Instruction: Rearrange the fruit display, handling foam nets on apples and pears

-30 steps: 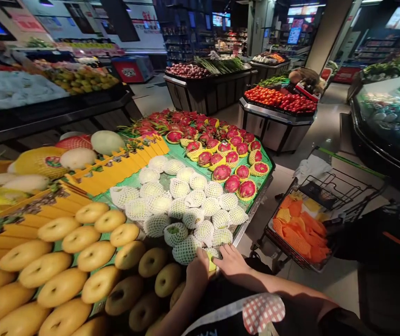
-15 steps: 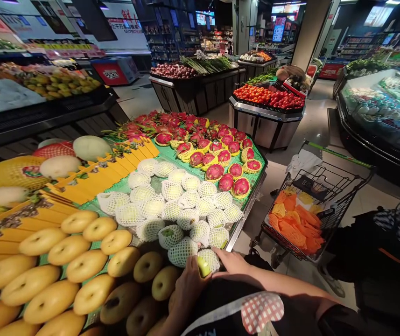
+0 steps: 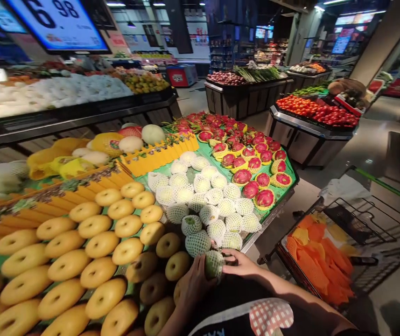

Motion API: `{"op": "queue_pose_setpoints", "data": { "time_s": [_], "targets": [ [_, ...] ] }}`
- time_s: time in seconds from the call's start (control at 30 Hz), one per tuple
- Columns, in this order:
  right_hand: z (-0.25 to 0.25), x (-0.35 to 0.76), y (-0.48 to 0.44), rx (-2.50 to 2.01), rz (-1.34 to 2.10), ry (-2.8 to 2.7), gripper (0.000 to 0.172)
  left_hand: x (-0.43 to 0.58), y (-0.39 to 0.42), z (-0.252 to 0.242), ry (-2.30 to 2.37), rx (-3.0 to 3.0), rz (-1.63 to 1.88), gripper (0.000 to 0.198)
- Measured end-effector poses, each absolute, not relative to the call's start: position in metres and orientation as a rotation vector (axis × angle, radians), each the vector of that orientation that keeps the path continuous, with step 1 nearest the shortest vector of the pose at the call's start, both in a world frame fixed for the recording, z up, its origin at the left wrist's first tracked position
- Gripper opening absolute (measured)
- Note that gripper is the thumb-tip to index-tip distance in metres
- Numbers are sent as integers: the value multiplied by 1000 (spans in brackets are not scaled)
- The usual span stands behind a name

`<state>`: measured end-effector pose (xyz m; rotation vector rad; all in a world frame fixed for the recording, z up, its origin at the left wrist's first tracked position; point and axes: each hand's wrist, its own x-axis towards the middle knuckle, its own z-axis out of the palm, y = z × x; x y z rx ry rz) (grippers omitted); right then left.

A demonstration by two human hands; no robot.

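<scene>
At the front edge of the display, a green fruit in a white foam net [image 3: 214,265] is between my two hands. My left hand [image 3: 196,279] wraps its left side, the fingers partly in shadow. The curled fingers and thumb of my right hand [image 3: 239,264] are against its right side. Just beyond lie several pale green fruits in foam nets [image 3: 198,242], grouped closely on green matting. Left of my hands, rows of bare yellow-brown pears [image 3: 102,244] fill the near part of the display. The exact kind of the netted fruit is unclear.
Dragon fruits [image 3: 242,176] lie farther back. A yellow picket divider [image 3: 161,156] separates melons [image 3: 153,134] from the nearer fruit. To the right stands a shopping cart [image 3: 383,212] holding orange foam nets [image 3: 320,259]. A tomato stand [image 3: 303,122] is beyond the aisle.
My view has swung left, showing a price screen and more pears. The held fruit has turned; its bare yellow-green patch no longer shows. The right hand's fingers have shifted along its side.
</scene>
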<state>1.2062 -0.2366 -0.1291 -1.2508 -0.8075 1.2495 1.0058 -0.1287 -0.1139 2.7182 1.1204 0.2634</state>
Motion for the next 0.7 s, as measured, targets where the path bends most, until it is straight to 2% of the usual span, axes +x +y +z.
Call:
{"op": "queue_pose_setpoints", "data": {
  "time_s": [0.07, 0.2, 0.23, 0.33, 0.4, 0.53, 0.7],
  "targets": [
    [-122, 1217, -232, -1206, 1328, -824, 80, 998, -129, -114, 1131, 2736, 386, 53],
    [-97, 1240, -225, -1195, 1373, -856, 65, 999, -137, -100, 1134, 2730, 752, 66],
    [-89, 1244, -223, -1174, 1377, -875, 68, 1005, -141, -95, 1134, 2712, 856, 68],
    [-70, 1247, -218, -1020, 1384, -910, 91, 1033, -158, -79, 1151, 2593, 1095, 75],
    [-60, 1247, -218, -961, 1333, -876, 93, 1057, -167, -69, 1208, 2494, 1160, 78],
    [-50, 1260, -220, -1113, 1161, -826, 66, 1097, -172, -51, 1259, 2398, 1050, 84],
    [-46, 1282, -220, -1185, 1068, -747, 53, 1117, -165, -39, 1216, 2305, 972, 90]
  ]
}}
